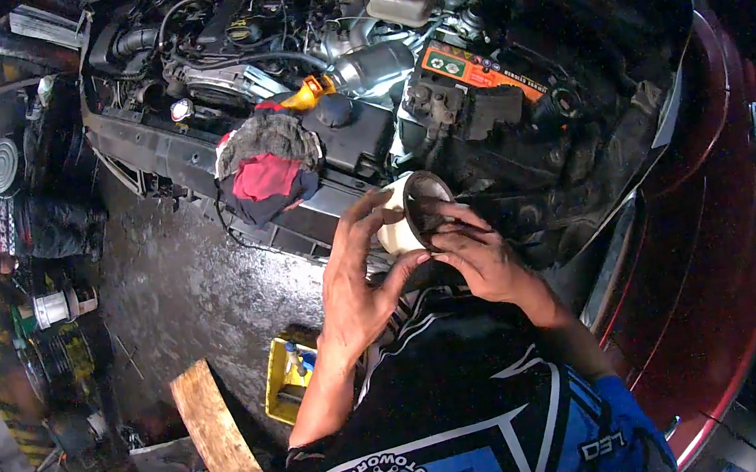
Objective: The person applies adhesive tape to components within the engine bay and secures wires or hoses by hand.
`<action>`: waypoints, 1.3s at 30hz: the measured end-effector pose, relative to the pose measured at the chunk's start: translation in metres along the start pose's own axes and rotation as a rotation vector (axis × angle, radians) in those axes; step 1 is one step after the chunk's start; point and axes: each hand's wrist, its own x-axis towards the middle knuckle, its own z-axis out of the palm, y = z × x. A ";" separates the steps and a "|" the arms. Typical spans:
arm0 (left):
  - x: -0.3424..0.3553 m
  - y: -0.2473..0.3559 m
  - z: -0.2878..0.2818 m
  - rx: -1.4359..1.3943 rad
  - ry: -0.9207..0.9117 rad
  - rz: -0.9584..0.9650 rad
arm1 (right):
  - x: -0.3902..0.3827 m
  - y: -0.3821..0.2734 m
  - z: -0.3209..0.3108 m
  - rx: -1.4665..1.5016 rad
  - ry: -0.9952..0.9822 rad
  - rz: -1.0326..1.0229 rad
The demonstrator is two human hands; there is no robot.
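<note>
A cream, cup-shaped cylinder [394, 237] with a dark, dirty inside is held in front of my chest, tilted so its open end turns to the right. My left hand [356, 272] wraps its left side, fingers over the top and thumb along the lower edge. On the other side, my right hand [486, 258] grips the rim, some fingers reaching at the opening and the thumb close to my left thumb. Whatever may lie inside is too dark to make out. Just beyond my hands is the open engine bay, where a bundled grey and red rag [267, 176] rests on the front edge.
A battery [476, 108] with an orange label sits in the bay, near a pale reservoir [405, 5] and a silver cylinder [370, 68]. Below left are a yellow bin [275, 383] and a brown board [218, 438]. The red car body [700, 289] bounds the right.
</note>
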 end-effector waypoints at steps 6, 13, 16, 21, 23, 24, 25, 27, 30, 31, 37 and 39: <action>-0.003 0.001 0.001 0.015 0.061 0.013 | 0.009 -0.009 -0.007 -0.078 -0.050 -0.015; -0.007 -0.003 0.008 -0.042 0.151 -0.031 | 0.013 -0.018 -0.011 -0.129 -0.060 -0.047; -0.007 -0.004 0.006 -0.011 0.146 -0.009 | 0.013 -0.019 -0.012 -0.150 -0.078 -0.049; -0.005 0.002 0.005 -0.004 0.158 -0.010 | 0.013 -0.021 -0.015 -0.198 -0.090 -0.078; -0.005 0.003 0.005 0.015 0.165 0.025 | 0.013 -0.023 -0.016 -0.196 -0.095 -0.063; -0.005 0.004 0.006 0.001 0.175 0.015 | 0.013 -0.023 -0.016 -0.194 -0.102 -0.049; -0.006 0.003 0.006 -0.013 0.184 0.005 | 0.013 -0.023 -0.016 -0.193 -0.103 -0.050; -0.007 0.000 0.007 -0.017 0.191 0.019 | 0.013 -0.023 -0.016 -0.204 -0.115 -0.062; -0.007 -0.002 0.007 -0.022 0.186 0.026 | 0.014 -0.023 -0.018 -0.242 -0.127 -0.078; -0.007 -0.002 0.007 -0.019 0.176 0.017 | 0.014 -0.023 -0.018 -0.243 -0.127 -0.077; -0.003 0.000 0.009 -0.164 0.239 -0.109 | 0.019 -0.023 -0.016 -0.216 -0.119 -0.057; -0.001 0.000 0.008 -0.109 0.226 -0.078 | 0.018 -0.021 -0.014 -0.188 -0.101 -0.044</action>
